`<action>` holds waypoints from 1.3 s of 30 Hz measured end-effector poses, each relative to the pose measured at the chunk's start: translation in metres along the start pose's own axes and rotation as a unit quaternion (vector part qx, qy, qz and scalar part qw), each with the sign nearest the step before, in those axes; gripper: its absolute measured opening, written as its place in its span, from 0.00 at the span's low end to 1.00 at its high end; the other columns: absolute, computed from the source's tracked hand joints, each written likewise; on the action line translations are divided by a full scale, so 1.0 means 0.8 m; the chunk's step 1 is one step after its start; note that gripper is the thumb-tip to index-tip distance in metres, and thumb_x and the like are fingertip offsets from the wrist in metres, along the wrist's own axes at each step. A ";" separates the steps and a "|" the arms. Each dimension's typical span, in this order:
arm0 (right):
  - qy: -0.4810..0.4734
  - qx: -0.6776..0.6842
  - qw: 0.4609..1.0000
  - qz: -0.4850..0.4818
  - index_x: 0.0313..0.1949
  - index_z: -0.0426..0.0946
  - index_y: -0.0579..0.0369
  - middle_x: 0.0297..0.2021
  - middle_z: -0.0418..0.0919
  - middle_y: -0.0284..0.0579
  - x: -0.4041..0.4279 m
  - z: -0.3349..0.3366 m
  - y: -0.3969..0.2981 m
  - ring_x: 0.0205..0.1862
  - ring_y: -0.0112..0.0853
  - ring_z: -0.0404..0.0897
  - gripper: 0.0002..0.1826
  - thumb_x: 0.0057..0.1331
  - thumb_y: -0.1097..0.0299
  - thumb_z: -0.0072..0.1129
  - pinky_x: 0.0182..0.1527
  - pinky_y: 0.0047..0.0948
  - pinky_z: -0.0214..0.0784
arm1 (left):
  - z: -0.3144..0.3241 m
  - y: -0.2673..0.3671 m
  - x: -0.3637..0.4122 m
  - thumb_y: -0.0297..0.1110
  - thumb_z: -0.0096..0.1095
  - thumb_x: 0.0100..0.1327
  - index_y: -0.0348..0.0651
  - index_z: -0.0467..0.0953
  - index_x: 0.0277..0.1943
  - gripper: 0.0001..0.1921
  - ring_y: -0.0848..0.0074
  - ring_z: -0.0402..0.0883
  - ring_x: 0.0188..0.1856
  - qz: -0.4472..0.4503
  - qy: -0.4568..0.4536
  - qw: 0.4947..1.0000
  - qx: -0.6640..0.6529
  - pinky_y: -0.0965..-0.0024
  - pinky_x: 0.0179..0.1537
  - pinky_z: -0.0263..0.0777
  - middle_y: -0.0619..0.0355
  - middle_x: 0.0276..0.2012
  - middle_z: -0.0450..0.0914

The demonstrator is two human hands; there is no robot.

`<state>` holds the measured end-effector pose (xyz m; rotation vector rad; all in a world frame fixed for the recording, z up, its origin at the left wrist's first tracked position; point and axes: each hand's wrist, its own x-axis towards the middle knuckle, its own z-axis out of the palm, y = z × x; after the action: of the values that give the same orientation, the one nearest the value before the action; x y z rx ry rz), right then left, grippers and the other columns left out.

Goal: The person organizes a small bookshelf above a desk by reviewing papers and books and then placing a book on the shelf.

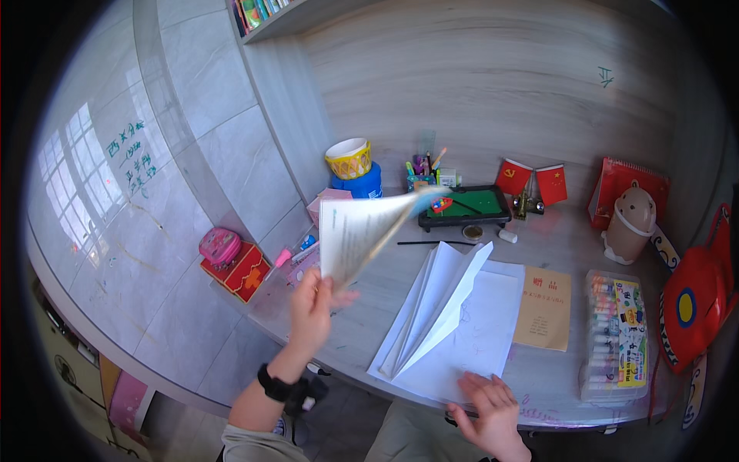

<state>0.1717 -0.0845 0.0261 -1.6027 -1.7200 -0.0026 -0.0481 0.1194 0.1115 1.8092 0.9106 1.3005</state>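
Note:
Between its thumb and fingers, my left hand (314,312) pinches the lower edge of a thin printed booklet (358,234). The booklet is raised above the left part of the desk, and its far edge is blurred. My right hand (488,407) rests near the desk's front edge, fingers apart, touching or just over the bottom of some white paper sheets (491,323). On those sheets lies a folded white paper (444,306) with pleats standing up. A tan booklet (542,309) with red print lies against the sheets' right side.
Right of the papers stand a marker case (615,341), a beige bin (629,222) and a red toy-like item (698,306). At the back are a miniature pool table (473,207), two small red flags (551,183), a pen holder (421,182) and a blue container (364,182). A pink case (220,247) sits left.

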 end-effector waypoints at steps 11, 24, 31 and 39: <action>0.049 0.486 0.866 0.104 0.61 0.51 0.65 0.56 0.63 0.49 -0.064 0.023 0.083 0.57 0.33 0.64 0.46 0.57 0.39 0.54 0.57 0.33 0.56 | 0.007 0.010 -0.069 0.28 0.40 0.64 0.32 0.67 0.47 0.12 0.63 0.82 0.27 -0.291 -0.240 0.848 -0.371 0.69 0.27 0.77 0.49 0.31 0.79; 0.258 0.554 0.739 0.284 0.55 0.62 0.61 0.49 0.69 0.43 -0.043 0.008 0.024 0.50 0.31 0.69 0.21 0.64 0.68 0.49 0.53 0.32 0.60 | 0.139 0.024 -0.115 0.34 0.47 0.66 0.34 0.58 0.57 0.20 0.73 0.77 0.42 -0.133 -0.233 0.921 -0.283 0.73 0.39 0.71 0.51 0.43 0.75; 0.161 0.554 0.793 0.196 0.52 0.65 0.63 0.47 0.72 0.45 -0.067 -0.018 0.050 0.49 0.34 0.72 0.25 0.64 0.55 0.48 0.51 0.34 0.63 | 0.167 0.020 -0.142 0.21 0.48 0.63 0.32 0.43 0.65 0.30 0.74 0.69 0.53 -0.032 -0.205 0.962 -0.179 0.72 0.51 0.64 0.47 0.52 0.68; 0.100 0.619 0.706 0.331 0.58 0.60 0.63 0.54 0.69 0.50 -0.051 -0.036 0.063 0.55 0.39 0.68 0.32 0.68 0.45 0.34 0.57 0.39 0.59 | 0.181 -0.008 -0.138 0.24 0.48 0.65 0.31 0.44 0.65 0.30 0.73 0.74 0.45 0.054 -0.189 0.975 -0.099 0.74 0.45 0.67 0.42 0.49 0.72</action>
<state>0.2256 -0.1227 0.0010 -0.9446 -0.5080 1.0603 0.0632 0.0063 0.0224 1.8796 0.4643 1.0189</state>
